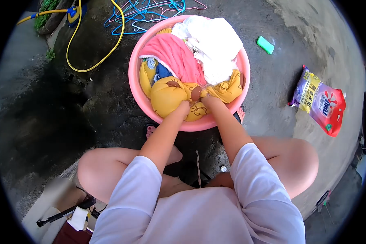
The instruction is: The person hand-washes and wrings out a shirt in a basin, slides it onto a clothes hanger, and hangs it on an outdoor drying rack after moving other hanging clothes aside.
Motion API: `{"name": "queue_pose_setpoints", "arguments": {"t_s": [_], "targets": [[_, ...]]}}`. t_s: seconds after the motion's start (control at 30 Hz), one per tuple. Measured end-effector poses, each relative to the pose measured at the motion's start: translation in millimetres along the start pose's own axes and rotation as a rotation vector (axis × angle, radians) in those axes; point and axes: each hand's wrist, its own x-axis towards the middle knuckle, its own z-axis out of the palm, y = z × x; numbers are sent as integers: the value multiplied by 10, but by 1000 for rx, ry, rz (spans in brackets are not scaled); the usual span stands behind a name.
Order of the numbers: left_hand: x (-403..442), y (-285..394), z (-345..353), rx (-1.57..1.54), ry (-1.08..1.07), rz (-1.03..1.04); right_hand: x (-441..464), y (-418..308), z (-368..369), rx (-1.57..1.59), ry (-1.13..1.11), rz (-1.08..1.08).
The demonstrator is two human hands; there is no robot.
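A round pink basin (133, 81) full of wet laundry stands on the ground in front of me. Both my arms reach down into its near side. My left hand (185, 105) is sunk into a yellow garment (166, 97) with brown printed patterns, which bulges up beside my wrist. Close by on the right, my right hand (208, 100) presses into the same yellow cloth, where a little water glints. The fingers of both hands are hidden by fabric. Behind them lie a pink cloth (173, 53) with a white edge and a white garment (213, 44).
Blue and pink hangers (150, 12) lie beyond the basin. A yellow hose (69, 57) loops at the left. On the right are a green soap bar (265, 44) and a purple and red detergent bag (321, 99). My bent knees flank the basin's near side.
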Motion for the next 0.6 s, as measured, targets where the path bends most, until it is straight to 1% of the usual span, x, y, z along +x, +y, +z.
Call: {"name": "queue_pose_setpoints", "arguments": {"t_s": [0.03,0.07,0.1,0.13,0.17,0.23,0.27,0.3,0.33,0.4,0.5,0.6], "targets": [[-59,100,-97,-25,15,6,-478,-172,-558,45,-40,-4],[-118,204,-226,-39,28,10,-534,-211,-805,12,-214,-36],[-153,311,-377,44,-20,5,-602,-286,-991,-29,-210,-98],[-141,425,-615,240,-191,-9,-667,-343,-1149,-72,-204,-158],[-198,501,-808,349,-250,119,-789,-383,-1317,-117,-202,-214],[-404,715,-1149,180,-42,118,-1324,-606,-2040,-8,-159,-146],[-419,719,-1298,123,49,132,-1251,-518,-2085,38,-65,-167],[-551,762,-1440,14,221,163,-1375,-467,-2247,110,35,-144],[-646,759,-1553,-29,366,169,-1508,-406,-2350,185,166,-98],[-710,578,-1553,149,745,201,-1489,-225,-2338,200,281,-45],[-635,142,-1200,333,887,181,-1297,115,-1773,-39,742,-56],[-619,-48,-947,216,434,193,-1307,149,-1549,114,390,12]]}}
